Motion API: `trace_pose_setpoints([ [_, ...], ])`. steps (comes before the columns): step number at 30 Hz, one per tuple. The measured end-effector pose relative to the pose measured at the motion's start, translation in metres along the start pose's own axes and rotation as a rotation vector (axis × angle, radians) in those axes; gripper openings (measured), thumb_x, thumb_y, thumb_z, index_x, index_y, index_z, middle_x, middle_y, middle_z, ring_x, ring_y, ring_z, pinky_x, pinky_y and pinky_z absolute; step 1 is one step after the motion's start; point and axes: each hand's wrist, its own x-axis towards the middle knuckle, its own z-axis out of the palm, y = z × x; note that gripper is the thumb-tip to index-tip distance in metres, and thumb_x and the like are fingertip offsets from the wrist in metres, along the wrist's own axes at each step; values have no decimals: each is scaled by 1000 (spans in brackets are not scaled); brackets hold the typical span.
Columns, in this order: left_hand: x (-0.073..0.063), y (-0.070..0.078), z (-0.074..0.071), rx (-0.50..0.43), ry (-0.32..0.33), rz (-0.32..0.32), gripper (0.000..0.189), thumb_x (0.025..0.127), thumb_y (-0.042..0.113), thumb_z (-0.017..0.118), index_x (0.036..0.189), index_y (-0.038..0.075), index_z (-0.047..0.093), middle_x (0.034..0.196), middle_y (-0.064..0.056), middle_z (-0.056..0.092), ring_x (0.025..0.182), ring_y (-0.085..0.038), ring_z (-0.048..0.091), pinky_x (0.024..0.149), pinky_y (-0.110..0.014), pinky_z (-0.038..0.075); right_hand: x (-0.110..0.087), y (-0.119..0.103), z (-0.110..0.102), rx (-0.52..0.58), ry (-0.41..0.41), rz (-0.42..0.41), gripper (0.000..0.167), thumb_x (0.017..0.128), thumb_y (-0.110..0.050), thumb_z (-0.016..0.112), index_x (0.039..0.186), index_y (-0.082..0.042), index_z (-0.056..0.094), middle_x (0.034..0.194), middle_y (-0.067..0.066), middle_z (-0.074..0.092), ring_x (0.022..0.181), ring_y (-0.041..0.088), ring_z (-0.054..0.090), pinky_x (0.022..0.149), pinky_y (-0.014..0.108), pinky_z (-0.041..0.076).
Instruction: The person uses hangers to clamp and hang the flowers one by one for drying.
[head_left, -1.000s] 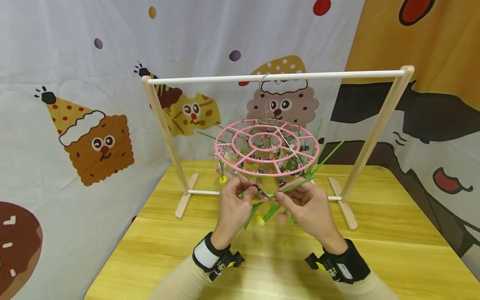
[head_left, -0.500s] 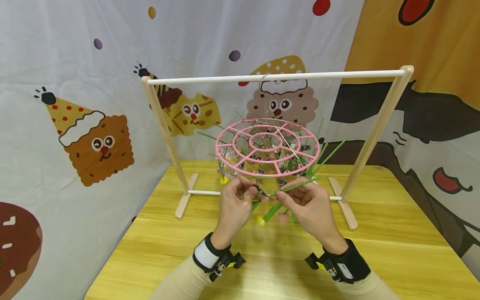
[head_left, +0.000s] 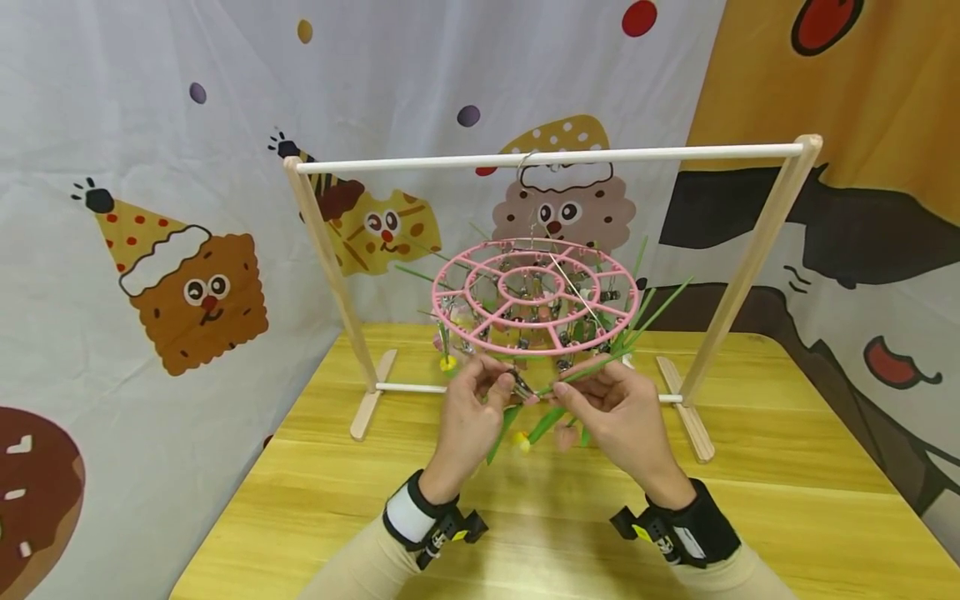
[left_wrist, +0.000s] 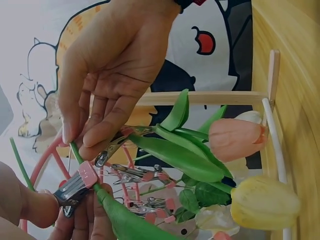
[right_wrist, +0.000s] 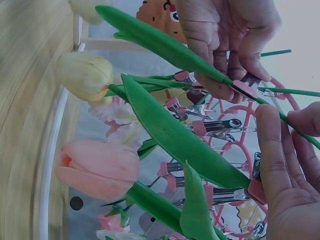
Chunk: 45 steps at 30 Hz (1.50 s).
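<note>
My left hand point(head_left: 471, 408) pinches a metal clip with pink tips point(left_wrist: 75, 187) between thumb and fingers, just below the front of a round pink hanging rack point(head_left: 551, 353). Those pink tips lie across a thin green artificial flower stem point(right_wrist: 287, 120), just beside its long leaf point(right_wrist: 160, 45). The stem's free end is pinched between the thumb and fingers of my right hand point(head_left: 618, 417). Its flower head is out of sight in the wrist views. Close by, a peach tulip point(left_wrist: 235, 140) and a yellow tulip point(left_wrist: 265, 202) hang head down from the rack.
A stand with wooden legs point(head_left: 322, 250) and a white top bar point(head_left: 420, 163) carries the rack by a hook. Several other clips and flowers hang under the rings. Stems jut outward on both sides. The stand rests on a wooden table point(head_left: 585, 533) before a cartoon-print curtain.
Both hands keep almost the same place and grip. The green stem and its leaf shift slightly at the clip, and the head view tilts a little.
</note>
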Motion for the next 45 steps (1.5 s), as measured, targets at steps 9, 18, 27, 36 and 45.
trace_pose_setpoints([
  [9,-3,0,-4,15,-52,-28,22,120,15,66,135,0,73,129,-19,79,112,-23,79,94,-26,67,1,1,-1,-16,0,-5,23,103,17,77,122,4,80,105,22,85,92,15,87,82,31,73],
  [18,-6,1,-9,43,-52,-30,30,121,21,67,143,1,74,135,-16,82,125,-32,81,107,-37,69,-1,1,-1,-43,-15,-23,25,104,17,76,124,3,81,106,27,85,94,17,88,85,31,73],
  [27,-5,-1,-15,86,-27,-14,31,121,22,68,145,4,76,136,-15,83,128,-32,81,108,-39,68,-2,1,-1,-52,-24,-5,23,105,16,76,124,4,80,108,29,84,96,15,88,87,33,73],
  [36,-8,-6,-24,139,-27,31,32,121,21,67,146,3,76,132,-15,84,124,-31,82,113,-50,67,-4,-1,-3,-87,-46,1,25,107,14,74,129,3,78,109,28,85,99,14,89,89,31,73],
  [45,-11,-8,-34,217,-23,63,32,122,24,66,147,8,76,131,-11,84,122,-33,82,112,-51,67,-9,-1,-10,-119,-41,-12,24,104,18,75,123,4,80,107,26,86,98,8,87,87,27,72],
])
